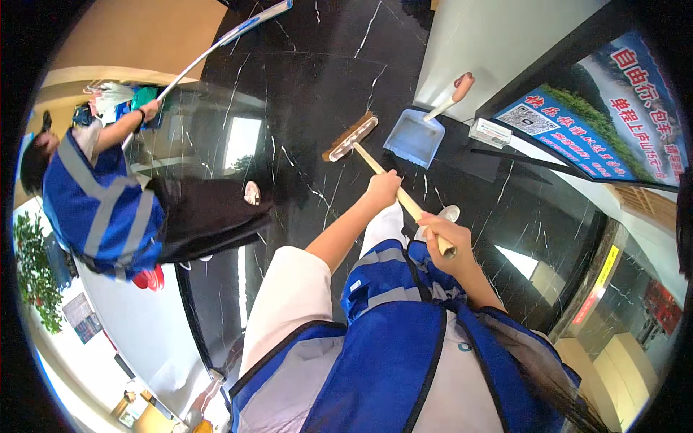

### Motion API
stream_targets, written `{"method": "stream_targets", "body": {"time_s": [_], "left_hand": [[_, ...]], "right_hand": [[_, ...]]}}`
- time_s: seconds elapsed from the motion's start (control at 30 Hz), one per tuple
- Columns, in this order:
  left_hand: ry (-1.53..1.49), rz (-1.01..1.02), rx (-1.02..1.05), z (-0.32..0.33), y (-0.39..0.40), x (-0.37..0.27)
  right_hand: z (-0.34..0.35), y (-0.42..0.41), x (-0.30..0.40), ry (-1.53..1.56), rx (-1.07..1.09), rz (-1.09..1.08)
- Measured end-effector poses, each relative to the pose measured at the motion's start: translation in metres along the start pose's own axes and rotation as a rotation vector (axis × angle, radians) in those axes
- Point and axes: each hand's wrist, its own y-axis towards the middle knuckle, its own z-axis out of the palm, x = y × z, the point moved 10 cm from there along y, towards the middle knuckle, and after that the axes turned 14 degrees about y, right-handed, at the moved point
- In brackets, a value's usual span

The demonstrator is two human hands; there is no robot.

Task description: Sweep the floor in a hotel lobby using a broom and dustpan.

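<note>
Both of my hands grip the pale handle of a push broom (349, 138), whose brown bristles rest on the black floor. My left hand (384, 189) is closed partway along the handle. Nearer my body, my right hand (449, 241) wraps the handle close to its hollow end. A blue dustpan (414, 138) with a pinkish grip lies on the floor just right of the broom head, apart from it. Its handle tilts up beside a white panel.
At left another person (108, 200) in a blue reflective vest holds a long white mop pole (189, 67). To the right stands a large printed poster display (601, 119), with a small white box (490, 132) by its base. The black marble floor (303, 92) is shiny, with white veins.
</note>
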Motion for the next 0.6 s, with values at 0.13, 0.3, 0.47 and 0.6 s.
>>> {"method": "stream_targets", "body": {"time_s": [0.13, 0.3, 0.47, 0.6], "left_hand": [[0.011, -0.043, 0.075, 0.014, -0.03, -0.02], [0.045, -0.117, 0.117, 0.029, -0.053, -0.055], [0.029, -0.182, 0.152, 0.049, -0.057, -0.103], [0.051, -0.221, 0.197, 0.07, -0.042, -0.154]], "right_hand": [[0.01, -0.023, 0.011, -0.02, 0.161, 0.004], [0.002, -0.055, 0.013, -0.008, 0.293, -0.014], [-0.031, -0.094, 0.011, 0.02, 0.393, -0.065], [-0.08, -0.134, -0.003, 0.035, 0.414, -0.083]]}}
